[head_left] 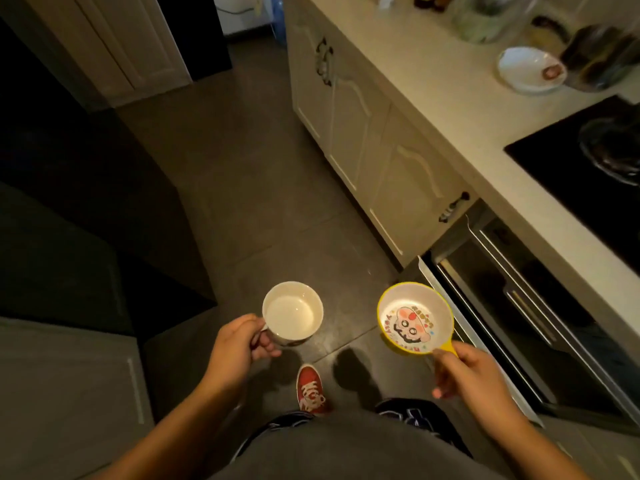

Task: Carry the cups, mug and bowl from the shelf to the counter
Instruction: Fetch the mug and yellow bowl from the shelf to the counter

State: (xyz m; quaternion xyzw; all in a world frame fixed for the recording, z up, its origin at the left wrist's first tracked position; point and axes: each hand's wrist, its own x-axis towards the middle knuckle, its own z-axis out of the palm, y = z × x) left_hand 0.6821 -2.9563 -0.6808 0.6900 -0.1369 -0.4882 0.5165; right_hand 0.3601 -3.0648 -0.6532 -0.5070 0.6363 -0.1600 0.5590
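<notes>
My left hand (239,344) grips the handle of a white mug (292,313), held upright and empty over the dark floor. My right hand (467,372) pinches the yellow tab handle of a small yellow-rimmed bowl (414,318) with a cartoon face printed inside. Both are carried at waist height, side by side. The cream counter (450,109) runs along the right, a little ahead and above the bowl.
On the counter stand a white bowl (530,69), glass jars (602,57) and a black hob (595,161). Below it are cream cabinet doors (349,109) and an appliance with its door ajar (512,306). Dark furniture (86,202) fills the left. My red shoe (310,389) is on the floor.
</notes>
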